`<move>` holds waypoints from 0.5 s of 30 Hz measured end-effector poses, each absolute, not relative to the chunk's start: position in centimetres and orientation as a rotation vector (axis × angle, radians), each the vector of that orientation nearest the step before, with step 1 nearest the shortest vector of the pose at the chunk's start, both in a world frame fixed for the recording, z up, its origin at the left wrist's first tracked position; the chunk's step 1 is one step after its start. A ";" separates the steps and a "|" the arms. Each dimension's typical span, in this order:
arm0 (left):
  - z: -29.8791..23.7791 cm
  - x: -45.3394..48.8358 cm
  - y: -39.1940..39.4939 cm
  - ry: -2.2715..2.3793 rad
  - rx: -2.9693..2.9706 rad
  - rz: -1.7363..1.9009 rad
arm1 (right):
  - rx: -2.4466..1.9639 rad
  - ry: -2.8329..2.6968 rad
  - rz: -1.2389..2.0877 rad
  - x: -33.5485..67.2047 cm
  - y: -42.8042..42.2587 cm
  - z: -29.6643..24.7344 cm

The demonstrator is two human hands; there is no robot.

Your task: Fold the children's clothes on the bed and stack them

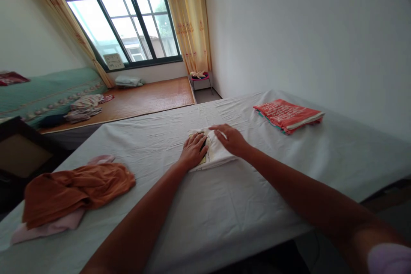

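Observation:
A white folded garment (220, 153) with a dark and yellow print lies flat in the middle of the sheet-covered table (205, 218). My left hand (194, 150) rests on its printed left part, fingers stretched out and palm down. Over the far right part of the garment, my right hand (233, 139) is bent at the wrist with its fingers reaching left, slightly curved and apart. Neither hand grips the cloth. Part of the print is hidden under my left hand.
Red folded clothes (289, 115) with white lettering lie at the right. A crumpled orange-brown garment (77, 190) sits on pink cloth (48, 227) at the left. Beyond are a wooden platform (154, 94), a small stool (201, 78) and a wall on the right.

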State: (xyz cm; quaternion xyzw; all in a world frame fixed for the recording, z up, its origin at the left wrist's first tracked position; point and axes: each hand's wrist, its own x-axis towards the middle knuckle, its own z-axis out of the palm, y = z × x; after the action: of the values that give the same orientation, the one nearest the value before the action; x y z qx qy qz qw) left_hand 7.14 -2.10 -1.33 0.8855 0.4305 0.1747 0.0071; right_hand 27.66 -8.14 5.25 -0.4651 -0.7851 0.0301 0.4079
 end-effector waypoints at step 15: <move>-1.2 6.8 -2.3 1.340 2.686 0.585 | -1.723 -2.315 0.171 30.1 -1.7 -1.0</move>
State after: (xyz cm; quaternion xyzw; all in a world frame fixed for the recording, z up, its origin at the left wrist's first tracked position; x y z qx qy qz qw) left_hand 6.82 -2.30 -1.17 0.8776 0.4377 0.1910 0.0416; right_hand 30.14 -1.67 -1.03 -0.5913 -0.7946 0.0586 0.1249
